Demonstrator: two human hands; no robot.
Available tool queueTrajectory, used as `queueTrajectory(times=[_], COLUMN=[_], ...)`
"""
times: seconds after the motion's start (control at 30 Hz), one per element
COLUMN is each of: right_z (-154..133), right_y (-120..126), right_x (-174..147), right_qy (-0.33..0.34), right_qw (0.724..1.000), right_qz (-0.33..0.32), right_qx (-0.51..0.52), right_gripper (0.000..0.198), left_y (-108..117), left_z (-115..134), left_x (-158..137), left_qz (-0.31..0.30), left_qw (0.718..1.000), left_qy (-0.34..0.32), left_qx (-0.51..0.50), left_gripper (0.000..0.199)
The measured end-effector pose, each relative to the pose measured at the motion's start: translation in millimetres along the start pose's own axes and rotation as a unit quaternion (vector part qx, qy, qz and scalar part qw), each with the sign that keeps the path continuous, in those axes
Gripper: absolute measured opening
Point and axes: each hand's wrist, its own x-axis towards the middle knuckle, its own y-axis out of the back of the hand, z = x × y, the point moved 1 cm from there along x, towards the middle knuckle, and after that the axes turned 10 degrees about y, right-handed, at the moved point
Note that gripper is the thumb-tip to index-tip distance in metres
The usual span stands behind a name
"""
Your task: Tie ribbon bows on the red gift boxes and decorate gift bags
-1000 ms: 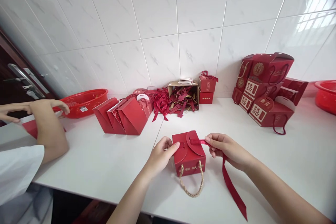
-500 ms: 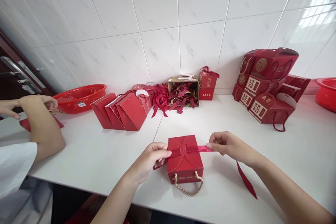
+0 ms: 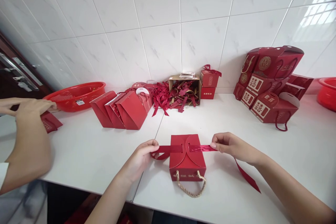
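Observation:
A small red gift box (image 3: 181, 161) sits on the white table in front of me, its curved top flaps closed and a twisted beige rope handle (image 3: 191, 193) hanging at its near side. A red ribbon (image 3: 164, 149) runs through slots in the lid and sticks out on both sides. To the left of the box, my left hand (image 3: 143, 155) pinches one length of the ribbon, with a loop hanging below the fingers. On the right, my right hand (image 3: 231, 147) pinches the other length, and its loose tail trails down onto the table.
Red folded boxes (image 3: 126, 110) stand at back left beside a red basket (image 3: 78, 98). Red ribbons (image 3: 160, 96) lie by a carton (image 3: 198, 92) of cut strips. Stacked gift boxes (image 3: 270, 84) stand at right. A co-worker's arm (image 3: 31, 140) handles a red box at far left.
My left hand has moved left, away from the box, and more ribbon now shows between them. My right hand keeps its pinch. The co-worker's arm has shifted left.

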Motion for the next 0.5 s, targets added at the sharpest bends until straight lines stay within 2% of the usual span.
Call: queueTrajectory(times=[0.13, 0.27, 0.37, 0.43, 0.5], right_z=[-6, -8, -7, -6, -4], right_y=[3, 7, 10, 11, 9], right_x=[-2, -3, -4, -5, -5], right_qy=[0.004, 0.000, -0.005, -0.016, -0.024], right_qw=[1.000, 0.999, 0.999, 0.999, 0.999], right_qz=[0.021, 0.046, 0.044, 0.031, 0.011], right_qx=[0.010, -0.006, -0.020, -0.031, -0.034], right_gripper=[0.041, 0.044, 0.043, 0.042, 0.041], left_y=[10, 23, 31, 34, 35], left_z=[11, 24, 31, 29, 23], left_x=[-5, -12, -15, -15, -12], left_qz=[0.006, 0.046, 0.097, 0.132, 0.147], left_qw=[1.000, 0.998, 0.987, 0.965, 0.948], left_qy=[-0.016, -0.031, -0.034, -0.027, -0.023], left_qx=[0.005, 0.017, 0.127, 0.225, 0.281], left_gripper=[0.026, 0.040, 0.049, 0.051, 0.052])
